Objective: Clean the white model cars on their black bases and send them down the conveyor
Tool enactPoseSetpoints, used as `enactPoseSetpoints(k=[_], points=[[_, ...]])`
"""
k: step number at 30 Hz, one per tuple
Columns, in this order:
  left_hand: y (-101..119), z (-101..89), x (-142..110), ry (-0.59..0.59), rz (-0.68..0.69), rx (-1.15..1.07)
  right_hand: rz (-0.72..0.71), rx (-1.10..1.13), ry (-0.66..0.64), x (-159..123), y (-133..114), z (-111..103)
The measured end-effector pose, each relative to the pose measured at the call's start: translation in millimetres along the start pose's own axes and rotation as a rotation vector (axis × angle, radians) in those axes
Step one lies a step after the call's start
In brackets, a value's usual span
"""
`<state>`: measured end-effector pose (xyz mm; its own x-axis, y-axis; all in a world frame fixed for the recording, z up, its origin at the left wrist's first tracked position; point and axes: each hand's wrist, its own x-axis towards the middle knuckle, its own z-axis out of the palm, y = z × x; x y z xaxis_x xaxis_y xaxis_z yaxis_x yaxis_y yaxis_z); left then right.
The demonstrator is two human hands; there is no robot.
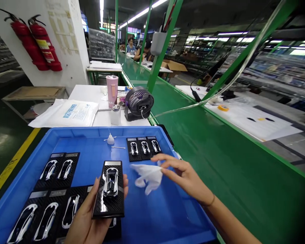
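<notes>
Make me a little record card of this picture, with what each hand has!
Left hand: holds a black carbon-patterned rectangular card with a white toy car
Right hand: pinches a crumpled white cloth
Tray: shallow blue plastic tray with more black car cards
Also on tray: small white rubber air bulb, thin white cotton swab
Beyond tray: pink tumbler, black desk fan
Place: long green workbench, red fire extinguishers

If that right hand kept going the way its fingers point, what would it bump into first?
The right hand already touches the white cloth. Past that, it would probably meet the black car card in the left hand, though depth is hard to judge.
</notes>
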<state>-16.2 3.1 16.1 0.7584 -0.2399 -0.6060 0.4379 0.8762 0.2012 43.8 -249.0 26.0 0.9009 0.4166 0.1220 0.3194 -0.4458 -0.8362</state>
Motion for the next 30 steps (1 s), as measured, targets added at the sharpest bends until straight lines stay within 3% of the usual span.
enactPoseSetpoints(k=[3, 6, 8, 11, 14, 26, 30], points=[[-3, 0.9, 1, -0.02, -0.002, 0.005, -0.042, 0.404, 0.171, 5, -16, 13], [-6, 3.4, 0, 0.03, 0.006, 0.059, 0.103, 0.701, 0.112, 10, -36, 37], [-8, 6.3, 0, 0.093, 0.037, 0.099, 0.131, 0.624, 0.054, 11, -48, 51], [-10, 10.2, -1, 0.163, 0.087, 0.109, -0.066, 0.318, 0.069, 11, -62, 61], [-10, 10.9, -1, 0.161, 0.084, 0.077, -0.226, 0.178, 0.089, 9, -68, 63], [-5, 11.6, -2, 0.256, 0.112, -0.051, -0.36, -0.079, 0.031, 5, -65, 72], [-5, 6.5, -3, 0.188, 0.139, -0.01, -0.356, -0.133, -0.022, 7, -66, 74]])
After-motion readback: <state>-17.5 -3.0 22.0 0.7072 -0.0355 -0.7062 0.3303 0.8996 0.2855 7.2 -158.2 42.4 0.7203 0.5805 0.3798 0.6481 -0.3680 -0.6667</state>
